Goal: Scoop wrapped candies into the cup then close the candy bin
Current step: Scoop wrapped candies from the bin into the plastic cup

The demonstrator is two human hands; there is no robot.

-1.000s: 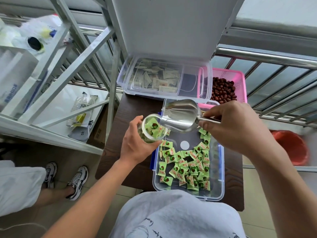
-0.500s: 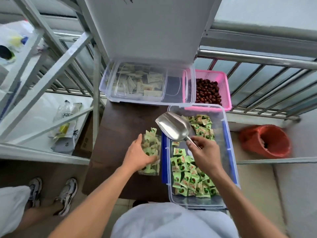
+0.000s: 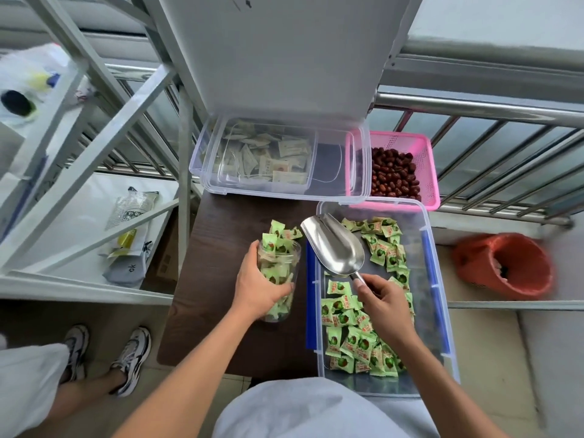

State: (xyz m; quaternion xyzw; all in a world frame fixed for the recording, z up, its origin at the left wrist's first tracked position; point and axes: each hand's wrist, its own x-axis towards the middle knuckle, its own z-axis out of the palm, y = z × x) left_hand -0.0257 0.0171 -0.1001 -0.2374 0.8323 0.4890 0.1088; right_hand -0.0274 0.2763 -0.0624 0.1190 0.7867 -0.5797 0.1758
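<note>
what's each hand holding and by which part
The left hand grips the cup around its side wall; the right hand holds the scoop by its handle.

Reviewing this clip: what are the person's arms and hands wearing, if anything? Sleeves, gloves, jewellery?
Both are bare. The left hand and right hand show no gloves, rings or watch. The left forearm and right forearm are uncovered, with no sleeve edge in view. The only clothing near them is a plain light grey top at the bottom edge.
</note>
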